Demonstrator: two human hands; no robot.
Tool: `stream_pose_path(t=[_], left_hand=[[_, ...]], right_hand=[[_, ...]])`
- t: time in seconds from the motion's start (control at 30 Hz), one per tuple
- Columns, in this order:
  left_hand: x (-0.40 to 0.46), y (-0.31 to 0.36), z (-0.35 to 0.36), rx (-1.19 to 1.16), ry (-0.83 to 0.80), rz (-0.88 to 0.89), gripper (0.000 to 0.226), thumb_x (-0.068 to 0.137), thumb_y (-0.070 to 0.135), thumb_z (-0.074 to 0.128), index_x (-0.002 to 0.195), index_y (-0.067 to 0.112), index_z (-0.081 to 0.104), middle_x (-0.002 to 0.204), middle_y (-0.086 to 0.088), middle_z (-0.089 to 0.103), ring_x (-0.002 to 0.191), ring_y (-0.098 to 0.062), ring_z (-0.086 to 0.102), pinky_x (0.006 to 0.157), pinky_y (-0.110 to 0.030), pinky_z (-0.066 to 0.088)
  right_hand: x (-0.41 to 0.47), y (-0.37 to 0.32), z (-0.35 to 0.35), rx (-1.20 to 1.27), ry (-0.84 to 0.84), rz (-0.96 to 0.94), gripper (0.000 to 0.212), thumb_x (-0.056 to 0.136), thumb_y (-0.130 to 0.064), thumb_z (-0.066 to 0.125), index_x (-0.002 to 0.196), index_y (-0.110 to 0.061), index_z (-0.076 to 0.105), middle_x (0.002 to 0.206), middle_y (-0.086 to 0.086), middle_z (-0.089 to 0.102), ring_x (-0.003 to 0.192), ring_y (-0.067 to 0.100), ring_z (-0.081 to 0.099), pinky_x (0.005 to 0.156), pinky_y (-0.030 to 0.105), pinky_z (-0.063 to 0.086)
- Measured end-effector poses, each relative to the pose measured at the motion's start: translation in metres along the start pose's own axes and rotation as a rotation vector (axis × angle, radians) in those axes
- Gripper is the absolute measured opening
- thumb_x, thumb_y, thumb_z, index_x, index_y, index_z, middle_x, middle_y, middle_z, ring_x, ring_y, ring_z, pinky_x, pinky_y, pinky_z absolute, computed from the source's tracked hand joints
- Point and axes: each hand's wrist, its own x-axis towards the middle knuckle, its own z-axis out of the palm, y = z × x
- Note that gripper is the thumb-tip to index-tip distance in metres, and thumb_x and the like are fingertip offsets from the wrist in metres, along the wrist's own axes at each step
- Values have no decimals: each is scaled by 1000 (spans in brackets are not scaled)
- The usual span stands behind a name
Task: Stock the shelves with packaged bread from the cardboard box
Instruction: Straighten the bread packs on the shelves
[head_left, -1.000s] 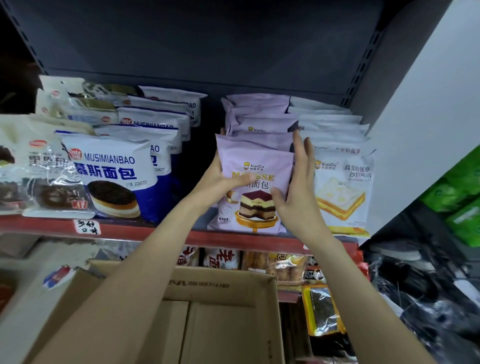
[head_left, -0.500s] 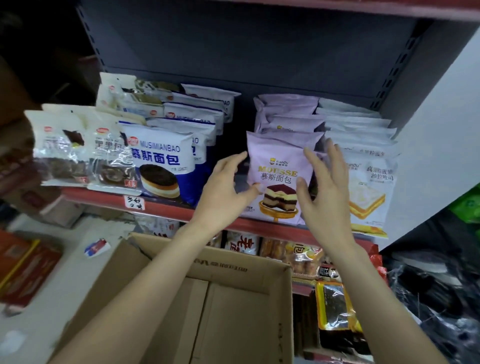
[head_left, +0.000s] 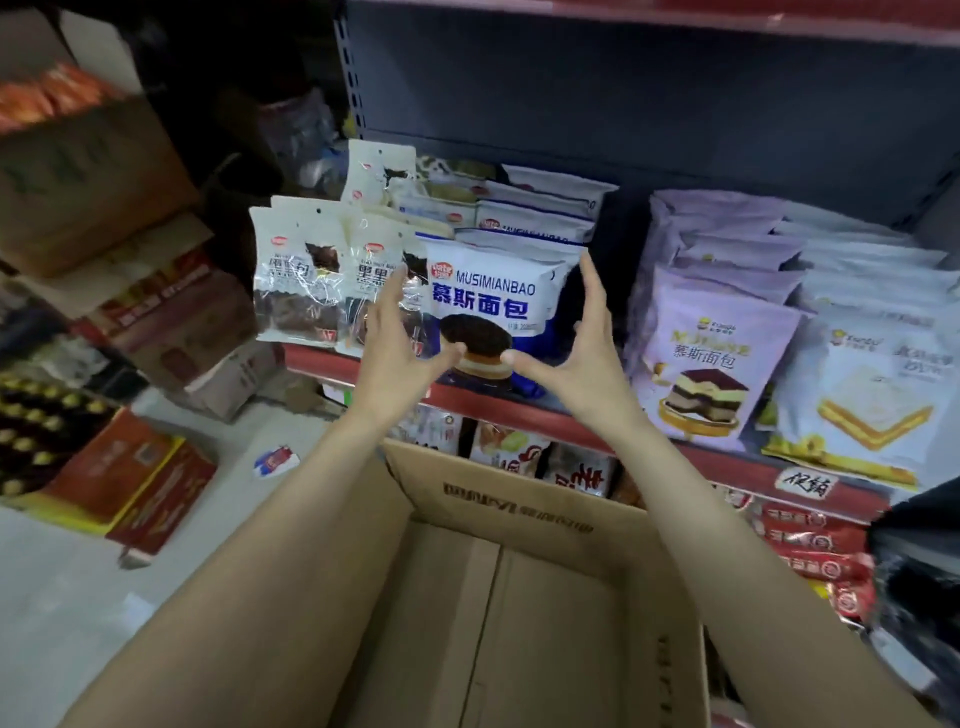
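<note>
While the open cardboard box (head_left: 519, 613) fills the foreground, its near end cut off, a blue-and-white bread bag (head_left: 493, 306) stands upright on the red-edged shelf (head_left: 571, 421), label facing out. Both hands hide its lower corners: left hand (head_left: 400, 343) and right hand (head_left: 576, 348) spread open either side, gripping nothing.

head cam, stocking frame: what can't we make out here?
- Cardboard box: near part cut off by the bottom edge and covered by both forearms, so contents unconfirmed.
- Blue MUSIMIANBAO bag: lower front hidden by the left hand and right hand; contact unclear.
- Packets on the lower shelf: mostly hidden behind the box rim.
- Boxes at far left: blurred, print unreadable.
</note>
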Motion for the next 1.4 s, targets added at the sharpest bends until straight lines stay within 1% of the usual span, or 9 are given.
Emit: stream_pose_path(t=[0.13,0.27,0.43,0.63,0.8,0.93,1.07,1.2,1.4], left_hand=[[19,-12,7,-118,-124,8,91,81,26,74,149,29,13,143,3,39,126,-13,45,105,-43,42],[32,-17,12,-102,-140,38,90,81,31,73,149,27,15,142,5,44,126,-11,45,105,-38,41],[43,-15,20,-76,-247,105,88,83,31,71,150,25,15,130,12,56,117,-9,54,89,-22,43],[50,-14,31,-177,-291,84,87,83,19,71,150,23,15,111,28,51,91,23,47,73,8,33],[50,-12,41,-194,-330,82,83,83,19,72,147,26,20,106,34,50,93,19,50,73,7,35],[46,-10,52,-228,-372,87,92,81,25,74,151,26,14,123,24,49,108,13,43,79,5,34],[48,-8,51,-307,-347,59,110,71,34,82,151,29,6,150,8,30,136,-4,29,108,-24,28],[52,-1,52,-497,-434,-15,93,83,30,68,149,33,3,132,25,43,117,13,46,96,-13,37],[50,4,61,-490,-408,45,82,91,27,60,149,27,2,145,8,39,127,3,43,102,-13,37]], right_hand=[[14,20,28,56,79,31,121,68,-34,82,150,-26,-7,154,-14,4,143,2,6,116,27,15],[26,30,34,122,54,75,123,67,-23,83,148,-29,-10,149,-17,18,126,-25,19,102,2,21],[33,42,30,171,53,106,116,70,-9,79,148,-18,-7,134,-21,43,121,-14,43,99,7,35],[32,44,26,121,62,48,94,73,-2,77,142,-17,15,130,-14,49,119,-6,49,95,10,40],[26,41,16,102,104,31,86,72,1,77,136,-21,23,123,-19,51,112,-12,52,89,6,40],[16,45,2,96,137,45,97,71,1,78,144,-14,16,128,-20,47,115,-14,48,90,3,38],[15,44,-3,77,86,60,108,72,-1,78,149,-15,4,137,-19,41,123,-11,43,94,4,36],[14,39,1,187,85,117,93,86,-17,66,150,-24,0,141,-19,41,127,-8,41,99,9,36],[17,45,3,298,81,173,71,91,-35,48,149,-29,8,139,-22,43,129,-7,39,106,15,33]])
